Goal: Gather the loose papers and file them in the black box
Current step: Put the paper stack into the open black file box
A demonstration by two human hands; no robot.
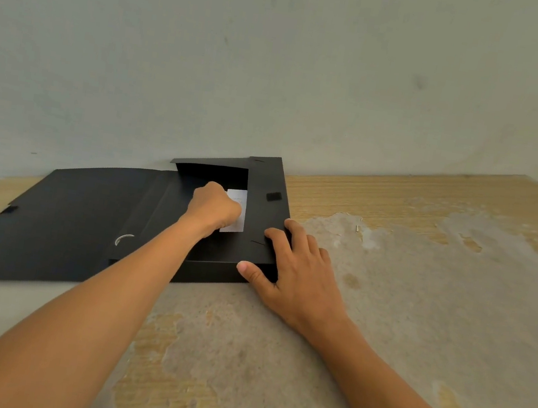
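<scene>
The black box [265,182] lies open against the wall, its lid [61,223] folded flat out to the left. White papers [240,199] show inside the box, mostly covered by my left hand [213,208], whose curled fingers rest on them inside the box. Whether those fingers pinch the sheets is hidden. My right hand [293,269] lies on the box's near right corner, thumb along the front wall and fingers spread over the right flap.
The box sits on a worn wooden table [420,294] with peeling grey patches. A pale wall [280,67] stands right behind the box. A velcro patch [273,196] is on the right flap.
</scene>
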